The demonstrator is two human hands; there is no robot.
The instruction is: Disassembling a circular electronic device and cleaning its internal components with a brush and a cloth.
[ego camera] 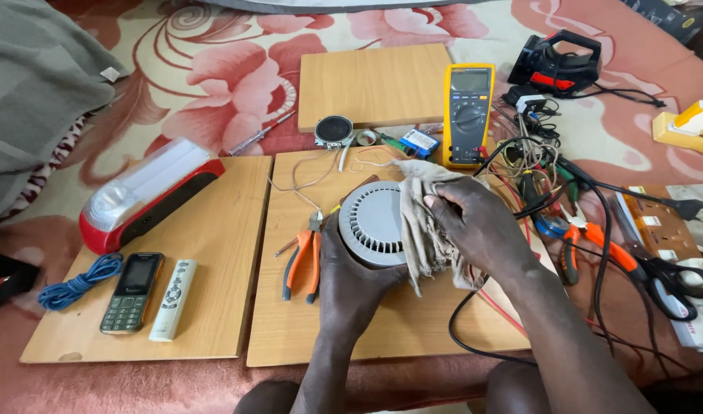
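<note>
Nearest the camera, the left hand (350, 277) cups the lower edge of a round grey vented housing (373, 224), fingers curled under it. The right hand (478, 226) is closed on a dirty cloth (427, 230), pressing it against the housing's 3 o'clock side. The housing sits over the middle wooden board (367, 330) (slightly lifted, it seems). Orange-handled pliers (303, 263) lie just beside it at 9 o'clock. At 1 o'clock stands a yellow multimeter (468, 113); at 12 o'clock, a small round speaker (334, 130). Further out at 9 o'clock lie a remote control (174, 299), a mobile phone (132, 292) and a red lantern (144, 194).
</note>
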